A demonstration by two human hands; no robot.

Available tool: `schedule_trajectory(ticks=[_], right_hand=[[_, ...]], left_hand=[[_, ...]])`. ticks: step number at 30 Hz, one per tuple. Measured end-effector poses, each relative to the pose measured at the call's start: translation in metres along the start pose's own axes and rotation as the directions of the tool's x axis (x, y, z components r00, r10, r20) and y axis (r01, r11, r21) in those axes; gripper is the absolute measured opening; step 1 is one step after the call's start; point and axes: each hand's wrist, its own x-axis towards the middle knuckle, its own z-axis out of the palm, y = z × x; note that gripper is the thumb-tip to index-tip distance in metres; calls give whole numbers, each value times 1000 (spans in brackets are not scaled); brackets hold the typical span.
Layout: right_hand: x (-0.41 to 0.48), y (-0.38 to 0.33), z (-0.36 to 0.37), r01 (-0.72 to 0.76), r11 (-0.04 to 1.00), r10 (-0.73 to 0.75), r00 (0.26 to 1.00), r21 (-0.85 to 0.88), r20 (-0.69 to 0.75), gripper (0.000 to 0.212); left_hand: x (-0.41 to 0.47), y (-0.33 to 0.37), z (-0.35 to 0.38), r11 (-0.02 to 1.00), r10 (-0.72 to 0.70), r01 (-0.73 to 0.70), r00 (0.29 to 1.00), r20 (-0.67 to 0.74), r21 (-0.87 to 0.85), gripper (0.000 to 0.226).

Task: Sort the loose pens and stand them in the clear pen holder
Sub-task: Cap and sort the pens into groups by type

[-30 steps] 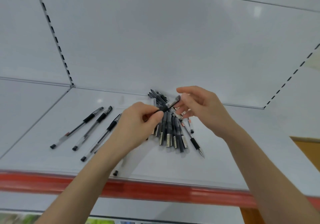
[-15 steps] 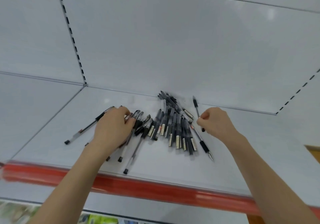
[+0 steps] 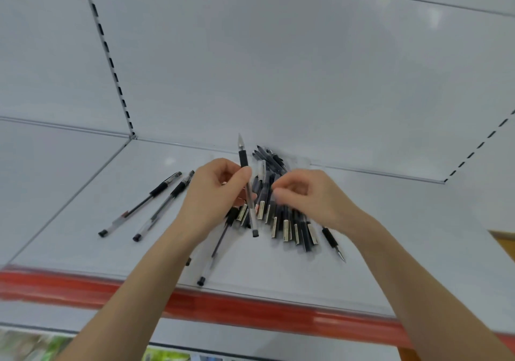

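My left hand [image 3: 214, 193] grips a clear-barrelled pen [image 3: 248, 187] with a black grip, held upright with its bare tip pointing up. Just to its right my right hand [image 3: 309, 199] hovers over a heap of dark pens [image 3: 284, 221], its fingers curled; what they pinch is blurred. Two clear pens with black grips [image 3: 142, 204] lie side by side to the left on the white shelf [image 3: 390, 249]. Another clear pen [image 3: 216, 249] lies under my left wrist. A capless pen [image 3: 333, 242] sticks out at the heap's right. No pen holder is in view.
The shelf has a red front strip [image 3: 250, 307] and a white back panel with slotted uprights [image 3: 108, 56]. A wooden surface [image 3: 504, 242] shows at the far right edge. Colourful packaging [image 3: 164, 355] peeks from the level below.
My left hand has come off the pens on the left and lifted one clear pen upright. My right hand moved left from beside the heap to above it.
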Motion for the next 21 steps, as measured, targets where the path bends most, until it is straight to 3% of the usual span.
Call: schedule_trajectory(ticks=[3,7,12,21], right_hand=[[32,28,-7,-20,964,-18,990,-265,-141,23],[65,44,-3,14,899,-24,1000,-437,-18,34],[89,57,1,43,829,-64,998,-557,-19,32],[100,50,-4,-106,781,-6,984,-616,-177,25]], left_hand=[[-1,-1,-5,998,-47,48,999,7,-42,20],[-1,-4,-10,998,-62,61,998,-3,-26,18],[-1,-7,-16,998,-55,55,998,-25,17,18],[0,-10,-19,997,-69,69,997,-30,32,18]])
